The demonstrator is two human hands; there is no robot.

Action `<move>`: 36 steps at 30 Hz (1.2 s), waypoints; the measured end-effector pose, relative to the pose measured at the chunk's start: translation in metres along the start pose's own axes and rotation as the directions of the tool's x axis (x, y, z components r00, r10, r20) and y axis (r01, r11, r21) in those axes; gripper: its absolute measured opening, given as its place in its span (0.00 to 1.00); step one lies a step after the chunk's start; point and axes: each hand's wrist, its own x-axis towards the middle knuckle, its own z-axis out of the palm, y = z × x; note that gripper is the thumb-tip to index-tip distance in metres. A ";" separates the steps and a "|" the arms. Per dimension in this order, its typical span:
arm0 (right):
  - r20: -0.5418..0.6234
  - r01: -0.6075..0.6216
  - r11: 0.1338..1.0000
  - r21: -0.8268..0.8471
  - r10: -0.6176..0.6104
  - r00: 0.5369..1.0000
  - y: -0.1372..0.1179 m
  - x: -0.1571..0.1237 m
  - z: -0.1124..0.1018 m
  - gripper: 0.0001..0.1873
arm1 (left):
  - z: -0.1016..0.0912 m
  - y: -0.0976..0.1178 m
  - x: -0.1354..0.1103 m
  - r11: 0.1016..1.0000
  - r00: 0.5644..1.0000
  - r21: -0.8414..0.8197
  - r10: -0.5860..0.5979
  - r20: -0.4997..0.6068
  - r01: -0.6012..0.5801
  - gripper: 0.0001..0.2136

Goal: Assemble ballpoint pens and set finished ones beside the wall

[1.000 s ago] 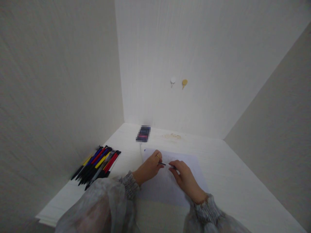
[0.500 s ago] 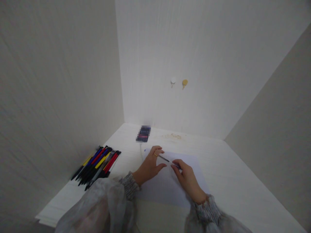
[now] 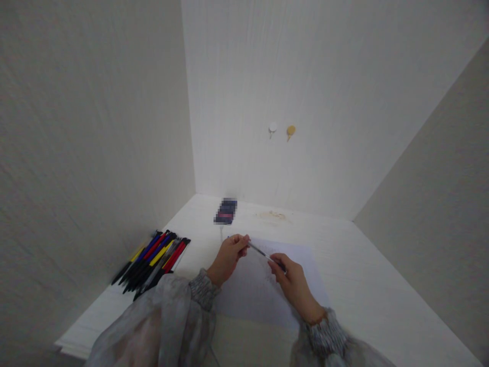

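Observation:
Between my hands, above a sheet of white paper (image 3: 263, 300), a slim pen (image 3: 260, 250) with a dark and clear shaft slants down to the right. My left hand (image 3: 229, 256) pinches its upper left end between thumb and fingers. My right hand (image 3: 292, 280) is closed round its lower right end, where a dark part shows by the fingers. The fingers hide both ends of the pen. Faint marks show on the paper under the hands.
Several pens (image 3: 153, 260) in black, red, blue and yellow lie in a pile at the left wall. A pixelated phone (image 3: 226, 211) with a white cable lies at the back. Two hooks, one white (image 3: 272, 127) and one yellow (image 3: 291, 130), are on the back wall.
My left hand has closed from spread fingers into a pinch on the pen's upper left end. My right hand keeps its grip and has hardly moved.

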 end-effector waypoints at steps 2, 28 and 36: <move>0.078 -0.129 0.980 0.150 0.118 0.990 0.000 0.001 0.000 0.16 | -0.001 0.000 0.000 1.000 1.000 -0.008 0.015 0.008 -0.015 0.13; -0.064 -0.016 0.988 0.156 0.027 0.998 0.004 0.008 -0.006 0.13 | 0.001 0.000 -0.001 0.980 0.999 -0.194 -0.040 -0.025 0.034 0.07; 0.109 -0.221 0.899 0.379 0.194 0.975 0.004 0.007 -0.002 0.10 | 0.001 0.000 -0.002 0.980 0.998 -0.193 -0.058 -0.031 0.051 0.09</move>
